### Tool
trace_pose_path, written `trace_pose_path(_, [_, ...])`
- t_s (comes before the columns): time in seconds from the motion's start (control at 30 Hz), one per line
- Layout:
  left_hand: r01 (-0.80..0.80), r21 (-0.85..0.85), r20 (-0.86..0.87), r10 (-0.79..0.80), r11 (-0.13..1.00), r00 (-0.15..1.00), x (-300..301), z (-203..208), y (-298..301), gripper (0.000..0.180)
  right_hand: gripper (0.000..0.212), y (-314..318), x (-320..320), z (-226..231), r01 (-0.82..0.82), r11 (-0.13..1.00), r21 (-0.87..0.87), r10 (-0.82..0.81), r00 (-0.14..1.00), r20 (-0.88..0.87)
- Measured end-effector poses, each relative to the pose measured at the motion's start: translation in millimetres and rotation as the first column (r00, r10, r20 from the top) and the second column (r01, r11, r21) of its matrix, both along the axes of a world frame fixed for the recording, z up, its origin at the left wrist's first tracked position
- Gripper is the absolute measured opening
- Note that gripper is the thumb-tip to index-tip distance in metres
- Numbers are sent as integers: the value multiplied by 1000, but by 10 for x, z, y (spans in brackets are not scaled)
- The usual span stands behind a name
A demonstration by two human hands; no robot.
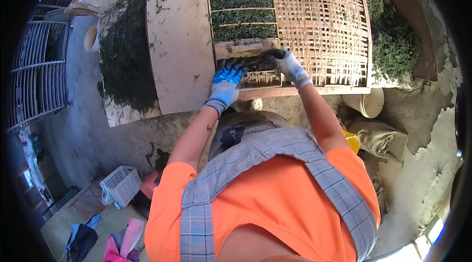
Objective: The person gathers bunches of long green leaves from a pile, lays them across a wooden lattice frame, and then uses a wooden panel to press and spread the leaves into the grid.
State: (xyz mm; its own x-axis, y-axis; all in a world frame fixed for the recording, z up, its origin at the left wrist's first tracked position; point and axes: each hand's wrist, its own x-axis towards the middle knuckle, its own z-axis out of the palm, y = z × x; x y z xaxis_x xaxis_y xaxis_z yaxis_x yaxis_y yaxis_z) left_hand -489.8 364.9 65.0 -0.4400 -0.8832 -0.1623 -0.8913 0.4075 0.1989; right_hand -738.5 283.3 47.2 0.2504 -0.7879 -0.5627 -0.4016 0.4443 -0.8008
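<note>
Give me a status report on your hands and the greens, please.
Left hand, right hand at near slots; grip unclear. Dark greens line slots beyond. Wooden block lies between.

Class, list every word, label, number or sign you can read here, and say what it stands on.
None: no readable text shows.
The left glove, right glove, pale board and woven mat show no lettering.
Any marks on the crate are too small to read.

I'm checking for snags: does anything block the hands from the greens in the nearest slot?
Nothing visible: the left hand and right hand are at the greens; the wooden strip lies beyond them.
</note>
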Motion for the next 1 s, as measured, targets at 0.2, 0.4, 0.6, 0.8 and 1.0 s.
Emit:
trace_pose_path(0.2, [-64,90,7,64,994,998,-9,-54,-20,58,38,407,-196,115,-580,647,-495,120,719,-685])
trace_pose_path(0.4, [-7,-160,-48,0,987,999,217,-87,76,51,27,207,-162,201,-581,694,-424,190,717,-671])
trace_pose_path(0.6, [-66,-176,-39,60,982,997,218,-189,74,47,26,306,-206,-118,-679,626,-384,143,584,-799])
trace_pose_path(0.8, [-202,-279,-189,153,939,970,252,-174,130,40,28,-2,-282,24,-191,973,-127,159,961,-228])
trace_pose_path(1.0, [-237,-274,-196,187,932,962,242,-142,186,42,27,96,-204,461,-549,686,-477,143,745,-651])
